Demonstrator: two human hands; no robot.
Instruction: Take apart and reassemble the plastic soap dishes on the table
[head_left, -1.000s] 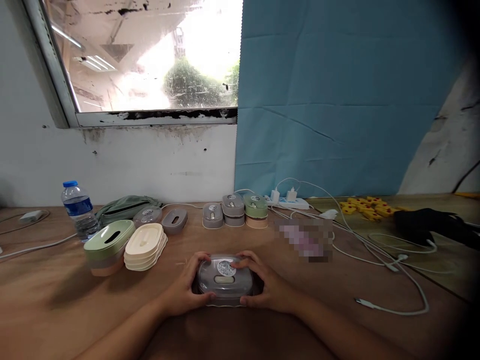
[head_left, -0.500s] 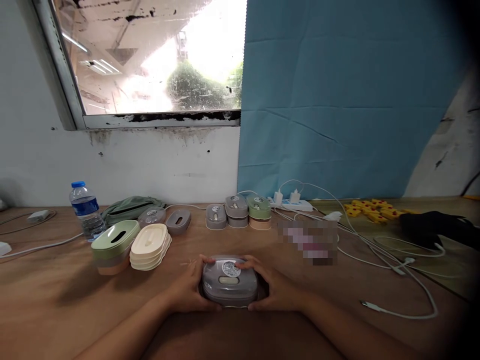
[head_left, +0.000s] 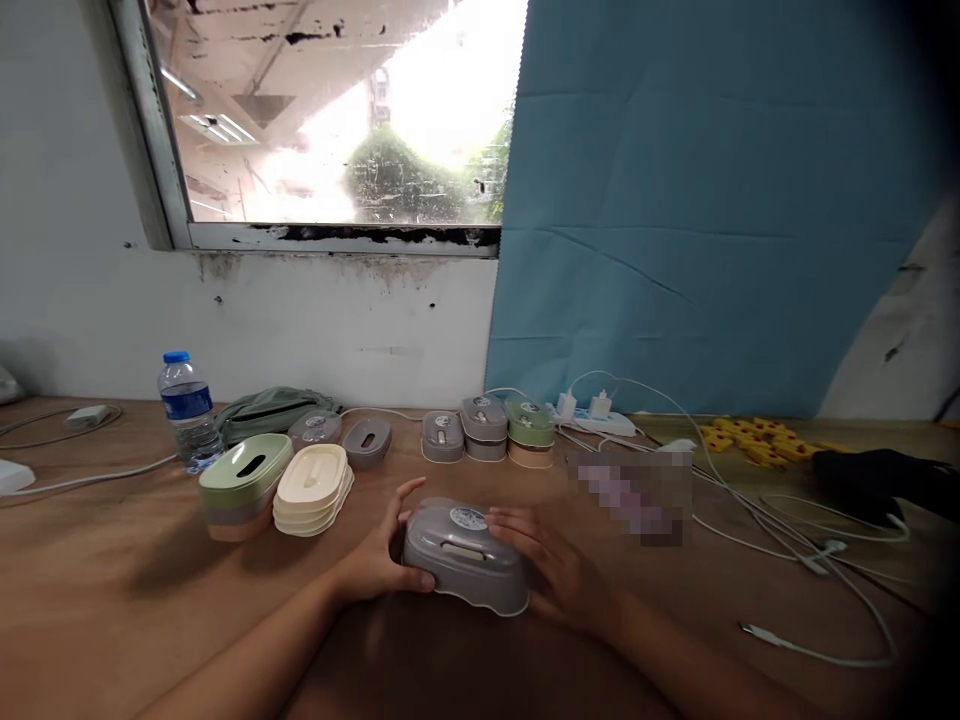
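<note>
A grey, oval-ended plastic box (head_left: pixel 466 575) with a see-through lid and a round printed sticker is between my two hands, turned slightly askew. My left hand (head_left: pixel 379 560) curves round its left end, thumb on the front edge and index finger raised off the lid. My right hand (head_left: pixel 566 580) grips the right end, fingertips on the lid beside the sticker; its thumb is mostly hidden. Behind stand a small grey box (head_left: pixel 442 438), a stack of grey boxes (head_left: pixel 485 430) and a green-topped box (head_left: pixel 529 430).
At the left are a stack of cream lids (head_left: pixel 313 490), stacked green, grey and peach shells (head_left: pixel 244 485), a grey slotted cover (head_left: pixel 367 442), a water bottle (head_left: pixel 187 410) and a green pouch (head_left: pixel 262 412). White cables (head_left: pixel 739 500), a power strip (head_left: pixel 600 420) and yellow pieces (head_left: pixel 757 440) lie right.
The grey box has turned, its right end swinging nearer me. My left fingers have loosened and lifted from the lid, and my right hand has shifted along the right end. The view has moved slightly.
</note>
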